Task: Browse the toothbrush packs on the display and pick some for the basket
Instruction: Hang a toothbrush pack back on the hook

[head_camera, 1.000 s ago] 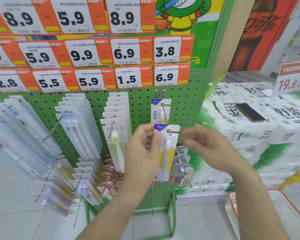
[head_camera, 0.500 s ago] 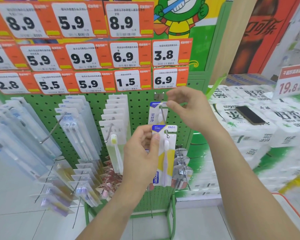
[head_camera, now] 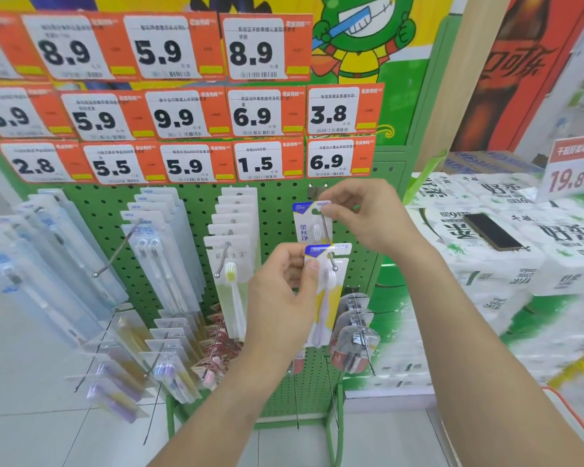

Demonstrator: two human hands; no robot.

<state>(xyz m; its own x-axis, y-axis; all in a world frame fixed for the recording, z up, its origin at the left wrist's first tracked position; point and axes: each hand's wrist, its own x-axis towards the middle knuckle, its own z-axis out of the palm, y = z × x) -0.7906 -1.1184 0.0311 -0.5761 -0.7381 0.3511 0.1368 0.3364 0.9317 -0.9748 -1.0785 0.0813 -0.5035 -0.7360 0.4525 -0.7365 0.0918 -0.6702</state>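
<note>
Your left hand [head_camera: 284, 298] pinches the front pack [head_camera: 327, 291] at the hook [head_camera: 327, 241] tip to free it, while your right hand [head_camera: 364, 214] pinches the rear pack [head_camera: 309, 220] to restrain it.

Green pegboard display [head_camera: 273, 200], hooks carrying rows of toothbrush packs [head_camera: 231, 264]; orange price tags [head_camera: 196, 163] across the top.

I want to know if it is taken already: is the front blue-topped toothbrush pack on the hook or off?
On: the metal hook passes through the front blue-topped toothbrush pack, which the left hand pinches.
</note>
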